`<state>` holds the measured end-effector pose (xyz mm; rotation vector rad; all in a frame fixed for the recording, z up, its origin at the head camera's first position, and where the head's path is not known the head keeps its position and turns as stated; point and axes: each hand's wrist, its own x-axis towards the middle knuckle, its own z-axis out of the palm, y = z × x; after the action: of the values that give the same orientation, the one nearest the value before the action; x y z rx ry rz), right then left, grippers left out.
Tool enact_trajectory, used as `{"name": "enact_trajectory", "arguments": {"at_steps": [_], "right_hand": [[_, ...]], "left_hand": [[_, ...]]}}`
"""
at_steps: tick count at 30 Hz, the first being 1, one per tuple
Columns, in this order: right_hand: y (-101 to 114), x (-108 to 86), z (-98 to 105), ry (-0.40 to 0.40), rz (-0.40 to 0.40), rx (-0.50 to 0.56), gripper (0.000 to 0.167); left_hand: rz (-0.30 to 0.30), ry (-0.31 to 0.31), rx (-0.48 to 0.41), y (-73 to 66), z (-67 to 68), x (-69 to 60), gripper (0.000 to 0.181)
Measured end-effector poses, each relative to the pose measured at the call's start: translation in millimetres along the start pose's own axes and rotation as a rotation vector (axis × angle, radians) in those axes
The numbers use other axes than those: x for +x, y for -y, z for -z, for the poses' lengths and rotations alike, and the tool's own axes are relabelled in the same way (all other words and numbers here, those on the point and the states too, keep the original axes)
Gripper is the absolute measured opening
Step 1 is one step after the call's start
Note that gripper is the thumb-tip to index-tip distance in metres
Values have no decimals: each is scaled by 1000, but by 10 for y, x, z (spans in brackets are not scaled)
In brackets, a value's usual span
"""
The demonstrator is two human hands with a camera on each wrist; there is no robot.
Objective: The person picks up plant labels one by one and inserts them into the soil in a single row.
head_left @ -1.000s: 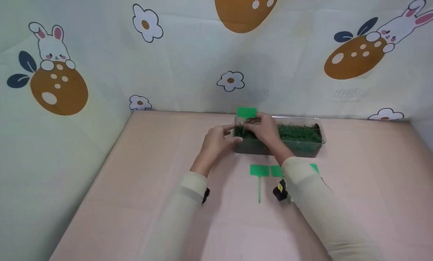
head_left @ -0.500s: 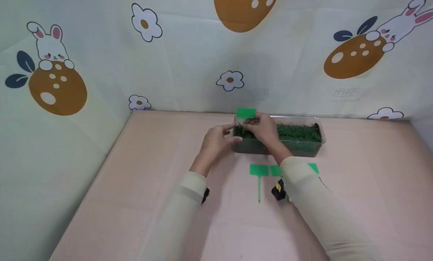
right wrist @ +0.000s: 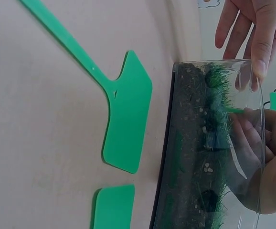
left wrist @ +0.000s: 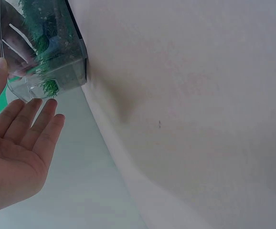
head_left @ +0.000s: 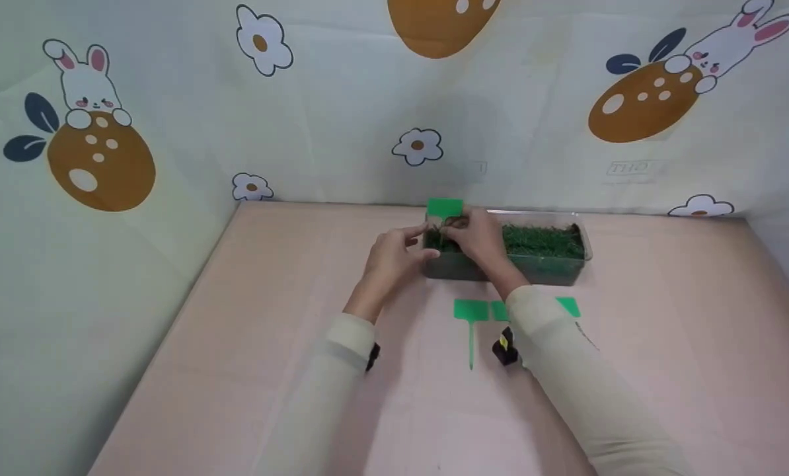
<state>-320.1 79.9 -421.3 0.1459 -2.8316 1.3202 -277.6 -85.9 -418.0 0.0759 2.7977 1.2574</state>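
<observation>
A green plastic plant label (head_left: pixel 445 207) stands upright at the left end of a clear container (head_left: pixel 526 270) of soil and grass (head_left: pixel 543 242). My right hand (head_left: pixel 484 239) pinches its thin stake just above the grass; in the right wrist view the green stake (right wrist: pixel 234 110) reaches into the blades. My left hand (head_left: pixel 392 258) is at the container's left end. Its thumb (right wrist: pixel 260 64) touches the clear rim, while the other fingers (left wrist: pixel 30 117) extend fairly straight by the end wall. Whether those fingertips touch the wall, I cannot tell.
More green labels lie in front of the container: one (head_left: pixel 471 310) whole in view, others (head_left: pixel 499 311) partly behind my right sleeve (head_left: pixel 566 357). A printed cloth wall (head_left: pixel 341 132) rises close behind the container. Pink cloth (head_left: pixel 269 297) covers the table.
The pinched label has sunk very slightly toward the grass, with my right hand lowering along with it. My left hand keeps its place at the container's end.
</observation>
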Motion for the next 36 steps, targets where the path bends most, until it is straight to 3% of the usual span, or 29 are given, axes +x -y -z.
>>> {"name": "enact_trajectory", "arguments": {"at_steps": [36], "right_hand": [[11, -15, -65, -38, 15, -79, 18]], "left_hand": [[-22, -9, -9, 18, -3, -5, 59]]}}
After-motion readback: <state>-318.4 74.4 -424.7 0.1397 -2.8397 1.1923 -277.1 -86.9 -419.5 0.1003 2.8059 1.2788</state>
